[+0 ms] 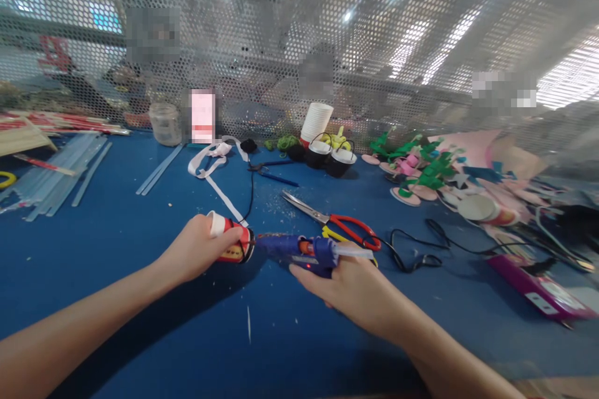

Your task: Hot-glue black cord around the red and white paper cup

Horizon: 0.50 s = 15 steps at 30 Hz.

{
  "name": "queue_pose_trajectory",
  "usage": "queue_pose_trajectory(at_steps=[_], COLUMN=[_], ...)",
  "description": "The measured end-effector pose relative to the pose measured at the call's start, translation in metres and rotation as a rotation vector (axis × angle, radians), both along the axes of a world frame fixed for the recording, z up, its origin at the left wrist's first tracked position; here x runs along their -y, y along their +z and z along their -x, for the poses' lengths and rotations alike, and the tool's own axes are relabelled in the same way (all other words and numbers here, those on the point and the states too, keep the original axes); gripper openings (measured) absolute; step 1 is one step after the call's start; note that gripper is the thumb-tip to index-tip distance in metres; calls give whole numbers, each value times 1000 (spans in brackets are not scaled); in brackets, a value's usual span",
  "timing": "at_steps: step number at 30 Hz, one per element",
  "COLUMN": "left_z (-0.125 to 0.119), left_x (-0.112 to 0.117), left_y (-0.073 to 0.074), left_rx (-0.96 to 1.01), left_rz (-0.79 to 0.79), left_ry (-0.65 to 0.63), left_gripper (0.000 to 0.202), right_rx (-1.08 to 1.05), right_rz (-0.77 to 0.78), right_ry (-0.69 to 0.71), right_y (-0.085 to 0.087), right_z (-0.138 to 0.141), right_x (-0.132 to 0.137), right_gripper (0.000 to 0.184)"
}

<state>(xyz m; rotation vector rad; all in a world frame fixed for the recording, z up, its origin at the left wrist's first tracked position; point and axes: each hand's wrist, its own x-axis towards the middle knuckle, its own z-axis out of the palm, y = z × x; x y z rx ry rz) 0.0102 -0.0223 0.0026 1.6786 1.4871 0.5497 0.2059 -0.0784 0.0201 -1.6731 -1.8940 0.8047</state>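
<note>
My left hand (199, 243) is closed around a small red and white paper cup (231, 250), tipped on its side. Black cord and a white ribbon (223, 193) run from the cup back across the table. In my right hand (349, 283) is a blue hot glue gun (294, 250), with a clear glue stick poking out of its rear and a small red light on its side. Its nozzle points left at the cup's end; whether it touches the cup I cannot tell. Just behind the gun lie red-handled scissors (346, 224).
Blue pliers (276, 171), black-wrapped cups (340, 161), a stack of white cups (317, 121) and a glass jar (165, 123) stand or lie farther back. Glue sticks (70, 168) lie left. Right are green and pink craft pieces (421, 165), a black cable (405, 255) and a purple power strip (538, 290).
</note>
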Motion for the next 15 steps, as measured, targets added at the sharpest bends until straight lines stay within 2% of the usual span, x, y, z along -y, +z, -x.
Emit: queue_pose_trajectory(at_steps=[5, 15], left_z=[-1, 1], left_x=[0, -1], left_y=[1, -2], left_rx=[10, 41], left_rz=[9, 13], left_ry=[23, 26], left_gripper=[35, 34], right_rx=[-8, 84], right_rz=[-32, -177], right_ry=[1, 110], right_y=[-4, -10], right_z=[-2, -6], right_x=[1, 1], right_gripper=[23, 17])
